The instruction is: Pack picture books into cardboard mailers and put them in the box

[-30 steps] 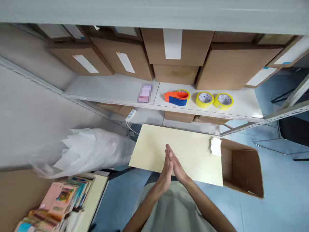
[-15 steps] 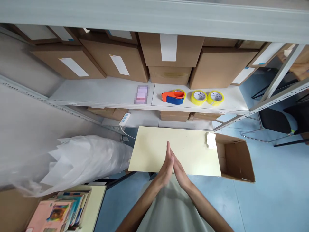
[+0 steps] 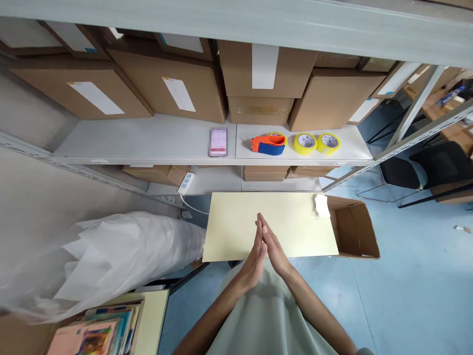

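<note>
My left hand [image 3: 253,261] and my right hand [image 3: 275,249] are pressed flat against each other, palm to palm, fingers stretched out and pointing away from me. Neither holds anything. They hover over the near edge of a pale yellow table top [image 3: 229,227]. A crumpled white paper [image 3: 321,206] lies at the table's far right corner. On the grey shelf [image 3: 148,143] beyond stand an orange and blue tape dispenser [image 3: 268,144], two yellow tape rolls [image 3: 304,143] and a small pink item [image 3: 218,142].
Brown cardboard boxes [image 3: 177,88] fill the back of the shelf. An open cardboard box [image 3: 356,231] lies right of the table on the blue floor. A big white plastic bag [image 3: 111,256] and stacked books [image 3: 96,330] are at left. Black chairs [image 3: 424,170] stand at right.
My hands stay joined palm to palm in the same place over the table. The view has shifted a little, showing more of the shelf's left side and the chairs at right.
</note>
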`<state>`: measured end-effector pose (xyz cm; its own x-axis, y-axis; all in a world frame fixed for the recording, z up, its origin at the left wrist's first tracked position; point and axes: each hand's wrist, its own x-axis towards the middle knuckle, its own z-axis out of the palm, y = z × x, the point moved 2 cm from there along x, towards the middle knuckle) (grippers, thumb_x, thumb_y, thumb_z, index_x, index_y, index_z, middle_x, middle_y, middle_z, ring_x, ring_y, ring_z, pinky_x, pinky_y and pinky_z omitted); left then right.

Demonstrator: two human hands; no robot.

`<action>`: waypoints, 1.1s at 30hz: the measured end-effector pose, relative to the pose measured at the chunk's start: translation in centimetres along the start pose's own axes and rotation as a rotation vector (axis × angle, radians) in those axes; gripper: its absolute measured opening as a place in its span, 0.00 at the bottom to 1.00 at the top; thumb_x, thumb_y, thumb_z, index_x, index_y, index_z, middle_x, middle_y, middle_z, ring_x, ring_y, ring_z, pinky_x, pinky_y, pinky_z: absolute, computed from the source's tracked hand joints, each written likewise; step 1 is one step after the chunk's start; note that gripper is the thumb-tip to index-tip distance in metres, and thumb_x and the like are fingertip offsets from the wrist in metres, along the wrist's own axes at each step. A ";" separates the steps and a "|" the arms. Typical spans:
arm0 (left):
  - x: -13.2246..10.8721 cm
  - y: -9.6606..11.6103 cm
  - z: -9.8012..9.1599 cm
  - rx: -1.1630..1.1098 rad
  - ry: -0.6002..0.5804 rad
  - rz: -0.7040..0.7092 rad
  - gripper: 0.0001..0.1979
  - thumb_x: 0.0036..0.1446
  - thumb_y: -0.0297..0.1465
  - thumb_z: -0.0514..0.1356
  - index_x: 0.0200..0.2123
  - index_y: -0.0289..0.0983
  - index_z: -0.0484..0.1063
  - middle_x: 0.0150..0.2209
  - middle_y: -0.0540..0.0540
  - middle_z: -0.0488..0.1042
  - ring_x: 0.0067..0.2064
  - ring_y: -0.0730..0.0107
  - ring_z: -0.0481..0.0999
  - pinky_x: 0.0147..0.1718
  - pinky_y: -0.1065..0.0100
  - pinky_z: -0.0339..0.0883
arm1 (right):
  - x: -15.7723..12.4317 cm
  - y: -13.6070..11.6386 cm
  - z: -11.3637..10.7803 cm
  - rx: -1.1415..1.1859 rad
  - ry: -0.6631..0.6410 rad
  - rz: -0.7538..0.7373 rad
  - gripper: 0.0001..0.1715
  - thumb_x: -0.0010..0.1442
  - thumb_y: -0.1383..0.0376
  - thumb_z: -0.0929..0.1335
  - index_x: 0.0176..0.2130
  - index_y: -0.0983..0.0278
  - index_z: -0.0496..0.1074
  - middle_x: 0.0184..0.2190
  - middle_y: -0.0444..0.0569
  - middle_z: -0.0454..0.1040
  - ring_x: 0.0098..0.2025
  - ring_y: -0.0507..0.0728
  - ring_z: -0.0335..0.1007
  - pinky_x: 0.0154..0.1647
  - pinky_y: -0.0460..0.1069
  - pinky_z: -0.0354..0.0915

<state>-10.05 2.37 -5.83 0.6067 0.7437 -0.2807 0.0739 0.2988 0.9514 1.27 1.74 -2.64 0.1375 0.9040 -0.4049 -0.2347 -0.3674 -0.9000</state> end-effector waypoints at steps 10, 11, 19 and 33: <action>0.8 1.8 -1.4 0.014 0.099 0.046 0.43 0.80 0.59 0.39 0.87 0.52 0.26 0.86 0.63 0.22 0.88 0.58 0.23 0.86 0.53 0.28 | -1.6 1.5 1.4 -0.044 -0.045 -0.038 0.51 0.75 0.30 0.65 0.83 0.48 0.61 0.86 0.41 0.53 0.89 0.63 0.41 0.90 0.65 0.39; 0.6 1.6 -1.2 0.014 0.097 0.043 0.43 0.80 0.59 0.39 0.87 0.52 0.26 0.86 0.63 0.22 0.88 0.59 0.23 0.86 0.53 0.27 | -1.6 1.6 1.3 -0.045 -0.043 -0.039 0.51 0.74 0.29 0.65 0.83 0.48 0.61 0.86 0.41 0.53 0.89 0.63 0.41 0.90 0.65 0.39; -1.6 -0.3 1.1 0.024 0.024 -0.039 0.46 0.78 0.62 0.41 0.88 0.47 0.34 0.87 0.56 0.31 0.88 0.51 0.30 0.87 0.46 0.32 | -0.4 0.3 0.0 -0.030 0.006 0.046 0.52 0.74 0.28 0.64 0.84 0.46 0.58 0.87 0.41 0.50 0.88 0.65 0.46 0.90 0.67 0.41; -0.5 0.7 1.7 0.001 0.123 -0.029 0.45 0.78 0.61 0.39 0.87 0.49 0.29 0.87 0.62 0.29 0.88 0.58 0.26 0.87 0.53 0.32 | -2.3 0.1 -0.4 -0.088 -0.067 0.026 0.56 0.73 0.26 0.63 0.84 0.49 0.57 0.87 0.41 0.47 0.90 0.63 0.37 0.91 0.64 0.38</action>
<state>-8.93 1.19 -4.85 0.5027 0.8025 -0.3214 0.0907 0.3208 0.9428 1.28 -0.47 -1.84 0.0673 0.9052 -0.4196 -0.1518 -0.4064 -0.9010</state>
